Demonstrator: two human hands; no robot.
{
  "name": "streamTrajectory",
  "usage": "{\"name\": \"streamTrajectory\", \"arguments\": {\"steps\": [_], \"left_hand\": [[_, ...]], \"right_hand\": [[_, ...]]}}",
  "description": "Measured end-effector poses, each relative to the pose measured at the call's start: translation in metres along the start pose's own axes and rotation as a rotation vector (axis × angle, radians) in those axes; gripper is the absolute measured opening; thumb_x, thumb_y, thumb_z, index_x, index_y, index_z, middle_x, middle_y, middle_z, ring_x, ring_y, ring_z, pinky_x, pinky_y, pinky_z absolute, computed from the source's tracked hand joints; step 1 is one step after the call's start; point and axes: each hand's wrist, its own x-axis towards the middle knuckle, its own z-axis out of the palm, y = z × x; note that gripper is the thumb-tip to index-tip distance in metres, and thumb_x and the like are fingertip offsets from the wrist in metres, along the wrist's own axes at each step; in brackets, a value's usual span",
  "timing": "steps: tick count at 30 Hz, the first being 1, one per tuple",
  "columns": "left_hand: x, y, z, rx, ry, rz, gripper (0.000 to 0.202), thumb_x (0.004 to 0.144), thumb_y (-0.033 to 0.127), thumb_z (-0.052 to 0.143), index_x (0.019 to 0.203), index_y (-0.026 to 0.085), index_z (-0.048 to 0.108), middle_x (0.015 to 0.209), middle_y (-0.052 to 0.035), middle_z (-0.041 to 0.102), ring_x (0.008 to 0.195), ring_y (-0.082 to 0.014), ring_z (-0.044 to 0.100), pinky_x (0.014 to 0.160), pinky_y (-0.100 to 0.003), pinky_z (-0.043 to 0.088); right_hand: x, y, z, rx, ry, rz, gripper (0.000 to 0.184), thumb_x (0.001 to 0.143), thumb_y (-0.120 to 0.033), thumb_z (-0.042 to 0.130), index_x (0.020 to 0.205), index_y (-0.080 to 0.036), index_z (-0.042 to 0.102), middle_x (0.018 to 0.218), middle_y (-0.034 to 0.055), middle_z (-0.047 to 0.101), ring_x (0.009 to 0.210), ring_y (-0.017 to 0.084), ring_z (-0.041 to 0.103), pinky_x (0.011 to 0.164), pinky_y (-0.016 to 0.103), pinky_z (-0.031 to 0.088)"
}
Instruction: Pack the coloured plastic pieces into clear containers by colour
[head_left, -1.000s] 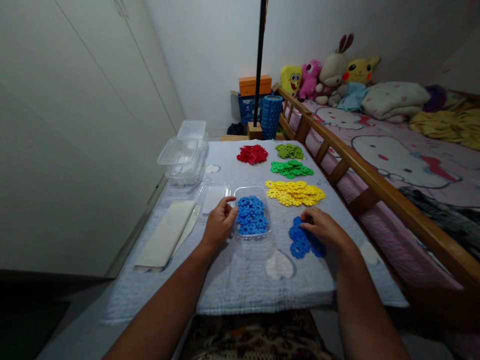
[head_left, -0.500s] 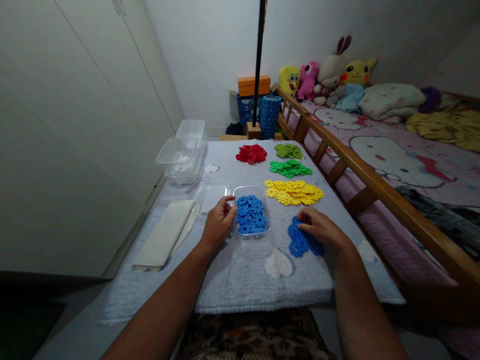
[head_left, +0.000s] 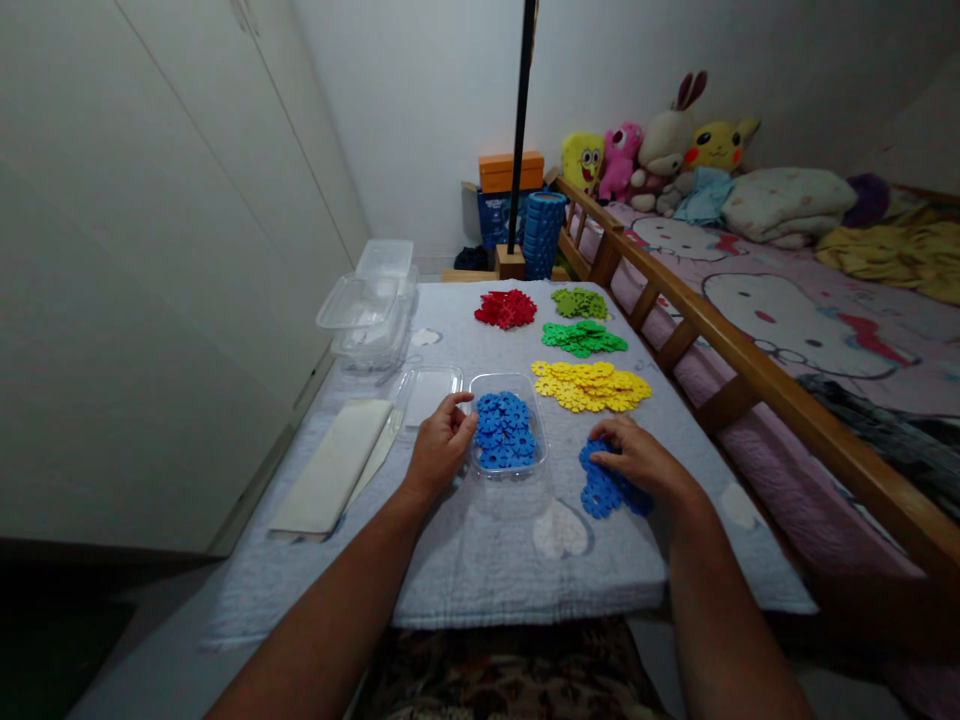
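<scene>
A clear plastic container point(head_left: 541, 462) stands in the middle of the cloth, holding a heap of blue snowflake discs point(head_left: 504, 430). At its left rim is my left hand point(head_left: 444, 440), thumb and fingers closed on the edge. To the right lies a smaller pile of loose blue snowflake discs point(head_left: 600, 497). My right hand point(head_left: 636, 455) is over that pile, fingertips pinched on a blue disc; the palm hides part of the pile. A clear lid point(head_left: 431, 392) lies flat just left of the container.
Yellow point(head_left: 592, 387), green point(head_left: 583, 338), olive-green point(head_left: 579, 303) and red point(head_left: 505, 309) disc piles lie farther back. Stacked clear containers point(head_left: 367, 310) stand at the far left. A folded cream cloth point(head_left: 334, 470) lies at left. A wooden bed rail point(head_left: 720, 365) runs along the right.
The view has shifted slightly. My right fingers have closed in a little on the loose blue discs; my left hand stays at the container's rim.
</scene>
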Motion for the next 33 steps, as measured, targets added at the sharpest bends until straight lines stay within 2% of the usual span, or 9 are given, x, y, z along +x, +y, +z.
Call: {"name": "streamTrajectory", "arguments": {"steps": [3, 8, 12, 15, 19, 22, 27, 30, 33], "left_hand": [[0.000, 0.000, 0.000, 0.004, 0.002, 0.005, 0.037, 0.092, 0.041, 0.057, 0.121, 0.019, 0.065, 0.067, 0.0065, 0.053, 0.062, -0.0136, 0.054, 0.064, -0.027, 0.041], [0.000, 0.000, 0.000, 0.002, 0.009, 0.008, 0.037, 0.092, 0.041, 0.058, 0.121, 0.020, 0.066, 0.067, 0.0065, 0.053, 0.061, -0.0135, 0.054, 0.063, -0.027, 0.041], [0.000, 0.000, 0.000, -0.002, 0.017, 0.009, 0.036, 0.091, 0.041, 0.058, 0.120, 0.020, 0.066, 0.066, 0.0066, 0.053, 0.060, -0.0132, 0.054, 0.062, -0.026, 0.041], [0.000, 0.000, 0.000, -0.010, 0.014, 0.008, 0.037, 0.091, 0.040, 0.059, 0.121, 0.020, 0.067, 0.065, 0.0069, 0.052, 0.060, -0.0129, 0.054, 0.062, -0.026, 0.041], [0.000, 0.001, 0.000, -0.012, 0.009, 0.007, 0.038, 0.092, 0.040, 0.058, 0.122, 0.019, 0.066, 0.066, 0.0068, 0.053, 0.062, -0.0130, 0.054, 0.062, -0.026, 0.041], [0.000, 0.001, 0.000, -0.018, 0.002, 0.006, 0.037, 0.092, 0.040, 0.058, 0.122, 0.018, 0.066, 0.067, 0.0066, 0.053, 0.062, -0.0129, 0.054, 0.063, -0.026, 0.041], [0.000, 0.001, -0.001, -0.018, -0.004, 0.005, 0.037, 0.092, 0.040, 0.058, 0.121, 0.019, 0.065, 0.067, 0.0064, 0.054, 0.062, -0.0130, 0.054, 0.063, -0.026, 0.041], [0.000, 0.001, -0.001, -0.021, -0.001, 0.008, 0.036, 0.092, 0.040, 0.058, 0.121, 0.019, 0.066, 0.067, 0.0063, 0.054, 0.061, -0.0130, 0.054, 0.062, -0.026, 0.041], [-0.001, 0.001, 0.000, -0.019, 0.009, 0.011, 0.035, 0.092, 0.040, 0.058, 0.120, 0.020, 0.066, 0.067, 0.0059, 0.055, 0.062, -0.0133, 0.055, 0.062, -0.026, 0.041]], "right_hand": [[0.003, 0.001, 0.002, 0.029, 0.012, 0.002, 0.009, 0.077, -0.029, 0.071, 0.084, -0.023, 0.072, 0.090, 0.0047, 0.066, 0.087, 0.023, 0.062, 0.080, 0.035, 0.049], [0.005, -0.001, 0.005, 0.133, 0.087, 0.013, 0.013, 0.080, -0.032, 0.067, 0.089, -0.023, 0.072, 0.091, 0.0051, 0.069, 0.088, 0.023, 0.063, 0.079, 0.035, 0.050], [0.003, -0.007, 0.000, 0.171, 0.134, -0.001, 0.013, 0.078, -0.033, 0.067, 0.085, -0.023, 0.072, 0.092, 0.0059, 0.068, 0.084, 0.022, 0.061, 0.077, 0.035, 0.051], [0.003, -0.018, -0.010, 0.245, 0.097, 0.003, 0.013, 0.079, -0.036, 0.068, 0.080, -0.023, 0.070, 0.085, 0.0054, 0.067, 0.078, 0.021, 0.061, 0.070, 0.033, 0.049], [0.010, -0.045, -0.019, 0.361, 0.041, -0.020, 0.018, 0.080, -0.039, 0.068, 0.082, -0.021, 0.069, 0.080, 0.0032, 0.069, 0.074, 0.019, 0.062, 0.068, 0.031, 0.049], [0.020, -0.072, -0.012, 0.402, 0.005, -0.096, 0.016, 0.081, -0.036, 0.068, 0.085, -0.021, 0.070, 0.082, 0.0026, 0.070, 0.076, 0.018, 0.063, 0.070, 0.030, 0.049], [0.034, -0.108, 0.021, 0.364, -0.042, -0.224, 0.008, 0.083, -0.026, 0.065, 0.090, -0.022, 0.069, 0.079, -0.0001, 0.068, 0.073, 0.016, 0.060, 0.069, 0.028, 0.046], [0.038, -0.113, 0.031, 0.321, -0.020, -0.271, 0.008, 0.083, -0.022, 0.063, 0.088, -0.022, 0.068, 0.084, 0.0008, 0.070, 0.076, 0.016, 0.060, 0.073, 0.029, 0.046], [0.039, -0.098, 0.022, 0.272, 0.091, -0.242, 0.012, 0.084, -0.024, 0.062, 0.092, -0.022, 0.070, 0.089, 0.0026, 0.072, 0.079, 0.017, 0.061, 0.076, 0.030, 0.047]]}}
